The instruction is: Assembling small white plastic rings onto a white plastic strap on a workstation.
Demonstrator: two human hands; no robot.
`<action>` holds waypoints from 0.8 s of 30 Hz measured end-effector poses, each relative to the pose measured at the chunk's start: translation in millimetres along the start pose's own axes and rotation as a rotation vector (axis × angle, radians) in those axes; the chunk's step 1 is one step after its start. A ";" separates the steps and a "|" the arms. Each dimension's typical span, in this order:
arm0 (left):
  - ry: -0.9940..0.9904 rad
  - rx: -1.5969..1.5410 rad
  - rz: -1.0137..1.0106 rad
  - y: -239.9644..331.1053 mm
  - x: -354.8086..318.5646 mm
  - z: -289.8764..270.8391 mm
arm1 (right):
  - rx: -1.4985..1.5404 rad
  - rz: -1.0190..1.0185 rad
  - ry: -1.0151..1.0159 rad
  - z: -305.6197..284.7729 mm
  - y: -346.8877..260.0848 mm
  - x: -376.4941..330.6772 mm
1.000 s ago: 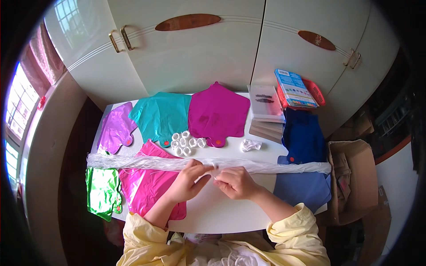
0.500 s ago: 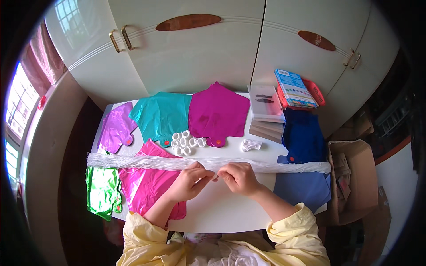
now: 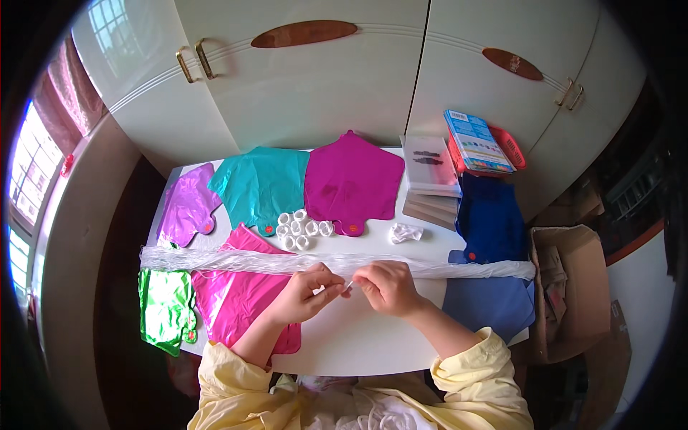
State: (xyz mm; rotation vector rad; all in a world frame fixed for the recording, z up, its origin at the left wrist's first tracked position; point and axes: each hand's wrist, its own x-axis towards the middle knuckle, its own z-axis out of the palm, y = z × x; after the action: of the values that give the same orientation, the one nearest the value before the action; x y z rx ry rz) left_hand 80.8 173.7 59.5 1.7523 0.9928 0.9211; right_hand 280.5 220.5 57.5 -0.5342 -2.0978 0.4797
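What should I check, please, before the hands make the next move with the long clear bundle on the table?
1. Left hand touches the clear bundle: ok.
2. Right hand pinches something small and white at its fingertips: ok; what it is, cannot tell.
3. Bundle lies fully on the white table: not ok, its right end reaches the edge.
4. Small white rings are apart from the hands: ok.
5. Pink foil balloon lies flat under the bundle: ok.

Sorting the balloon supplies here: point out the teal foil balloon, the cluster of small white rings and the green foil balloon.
teal foil balloon [image 3: 261,185], head view, middle of its flat body.
cluster of small white rings [image 3: 302,229], head view, centre of the group.
green foil balloon [image 3: 166,308], head view, its crinkled middle.
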 end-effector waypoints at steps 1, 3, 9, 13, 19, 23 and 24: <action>-0.036 -0.177 -0.007 -6.3 -2.4 -0.5 | -0.012 0.028 0.026 0.4 1.2 -0.1; -0.038 -0.446 -0.011 -9.4 -5.0 0.3 | 0.001 0.023 -0.001 7.8 5.4 -4.0; 0.201 -0.185 0.030 10.0 2.6 6.5 | -0.044 -0.131 -0.089 2.2 -6.1 -0.3; -0.057 0.116 0.056 3.9 0.5 -0.1 | -0.030 0.019 -0.004 1.7 0.9 -3.3; 0.185 -0.426 -0.003 9.3 2.0 6.8 | -0.022 -0.071 -0.106 11.9 2.6 -6.4; 0.153 0.182 0.022 1.7 -0.6 1.3 | 0.032 -0.056 -0.036 1.9 -5.9 0.0; 0.092 0.326 0.017 5.3 -0.4 0.5 | 0.016 -0.006 -0.009 2.4 -3.6 -0.4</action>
State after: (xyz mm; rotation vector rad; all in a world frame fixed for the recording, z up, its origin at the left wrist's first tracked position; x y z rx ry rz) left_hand 82.3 171.7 64.2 2.0034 1.2449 0.8948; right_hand 278.0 217.0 57.8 -0.5168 -2.1015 0.4960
